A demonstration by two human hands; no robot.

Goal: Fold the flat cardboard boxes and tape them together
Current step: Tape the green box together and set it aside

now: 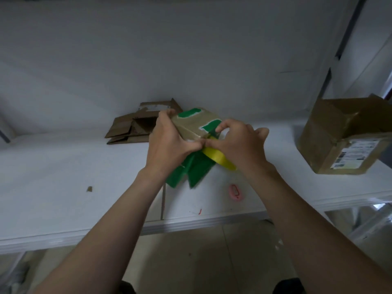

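While flattened cardboard (129, 130) lies left of the green-printed box (191, 124), the left hand (169, 143) grips that box's left side over the table (53, 177). The right hand (237, 143) pinches its near corner, above the yellow tape roll (214, 157). A larger box (339, 134) stands well right.

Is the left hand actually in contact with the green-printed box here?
Touching. The head view shows the left hand gripping the box, fingers curled over its far edge and thumb pressed against the near side.
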